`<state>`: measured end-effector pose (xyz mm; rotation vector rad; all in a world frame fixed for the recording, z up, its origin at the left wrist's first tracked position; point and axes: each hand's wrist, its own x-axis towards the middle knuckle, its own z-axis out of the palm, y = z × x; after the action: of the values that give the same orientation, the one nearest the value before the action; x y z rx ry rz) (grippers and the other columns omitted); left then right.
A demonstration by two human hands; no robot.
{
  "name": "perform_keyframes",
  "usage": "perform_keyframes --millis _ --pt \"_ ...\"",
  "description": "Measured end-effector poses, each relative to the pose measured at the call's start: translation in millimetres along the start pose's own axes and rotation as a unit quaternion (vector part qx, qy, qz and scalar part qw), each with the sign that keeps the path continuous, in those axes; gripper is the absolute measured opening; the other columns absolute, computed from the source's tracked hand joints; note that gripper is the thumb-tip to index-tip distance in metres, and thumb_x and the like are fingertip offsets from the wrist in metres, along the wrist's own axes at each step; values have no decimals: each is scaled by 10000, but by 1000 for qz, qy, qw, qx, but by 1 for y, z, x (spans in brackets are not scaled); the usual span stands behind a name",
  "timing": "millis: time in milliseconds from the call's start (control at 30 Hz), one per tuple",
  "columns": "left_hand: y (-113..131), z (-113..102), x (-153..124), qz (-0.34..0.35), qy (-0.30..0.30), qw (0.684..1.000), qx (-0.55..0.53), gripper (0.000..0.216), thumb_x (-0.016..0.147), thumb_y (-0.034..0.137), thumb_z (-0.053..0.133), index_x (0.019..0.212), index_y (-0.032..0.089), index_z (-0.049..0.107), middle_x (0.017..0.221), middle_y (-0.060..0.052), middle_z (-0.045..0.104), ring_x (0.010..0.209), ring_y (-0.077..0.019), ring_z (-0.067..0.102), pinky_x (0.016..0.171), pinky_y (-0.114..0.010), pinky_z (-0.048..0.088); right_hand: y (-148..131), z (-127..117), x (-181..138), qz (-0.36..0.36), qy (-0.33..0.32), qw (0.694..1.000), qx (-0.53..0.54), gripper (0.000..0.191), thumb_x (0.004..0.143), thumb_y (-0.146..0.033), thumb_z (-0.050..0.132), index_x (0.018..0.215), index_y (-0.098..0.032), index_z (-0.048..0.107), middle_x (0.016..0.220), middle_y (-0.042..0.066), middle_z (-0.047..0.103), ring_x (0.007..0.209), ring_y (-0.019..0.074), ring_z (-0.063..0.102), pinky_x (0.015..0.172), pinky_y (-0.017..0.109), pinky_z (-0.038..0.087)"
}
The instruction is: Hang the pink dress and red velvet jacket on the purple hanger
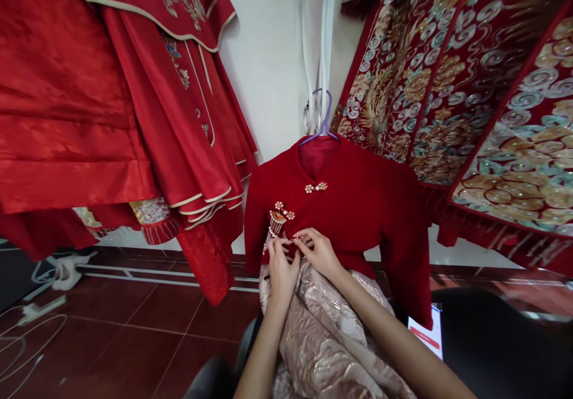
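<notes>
A dark red velvet jacket (353,208) hangs in front of me on a purple hanger (329,115). Pearl-beaded flower clasps (316,187) fasten its collar and side opening, and a beaded tassel ornament (277,223) dangles on its chest. At the jacket's lower front edge, my left hand (281,267) pinches with bent fingers. Close beside it, my right hand (319,252) pinches the same edge, its fingertips nearly touching the left ones. A small beaded clasp shows partly between them; the fingers hide most of it. Below both hands hangs a shiny pinkish-gold brocade skirt (322,333).
Red embroidered garments (174,100) hang at the left, and heavily sequined ones (430,82) at the right. White straps (320,34) hold the hanger. A phone (425,333) lies on a black surface (496,339). Pale shoes (67,270) and a power strip (42,308) are on the tiled floor.
</notes>
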<state>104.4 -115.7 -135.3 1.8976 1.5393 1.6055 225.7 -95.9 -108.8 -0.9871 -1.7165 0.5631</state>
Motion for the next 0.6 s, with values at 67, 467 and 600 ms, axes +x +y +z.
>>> perform_keyframes --millis 67,467,600 --pt "1 1 3 23 14 1000 -6 276 787 205 576 1052 184 503 1107 -106 519 870 -178 570 738 -304 479 10 4 0 2 23 1000 -11 172 866 -272 538 957 -177 649 858 38 597 736 126 600 662 240 518" --pt "-29 12 13 -91 -24 970 -226 357 698 206 649 1024 167 510 984 -53 590 668 -86 562 584 -205 495 9 6 -7 -29 30 998 -37 203 864 -221 515 1003 -193 660 887 42 603 726 126 594 675 242 518" --pt "-31 13 15 -137 -4 944 -301 268 703 268 643 923 148 546 894 -48 597 664 -102 584 567 -223 526 10 8 -5 -29 34 998 -34 224 880 -229 501 1010 -208 681 918 45 626 737 127 609 693 247 517"
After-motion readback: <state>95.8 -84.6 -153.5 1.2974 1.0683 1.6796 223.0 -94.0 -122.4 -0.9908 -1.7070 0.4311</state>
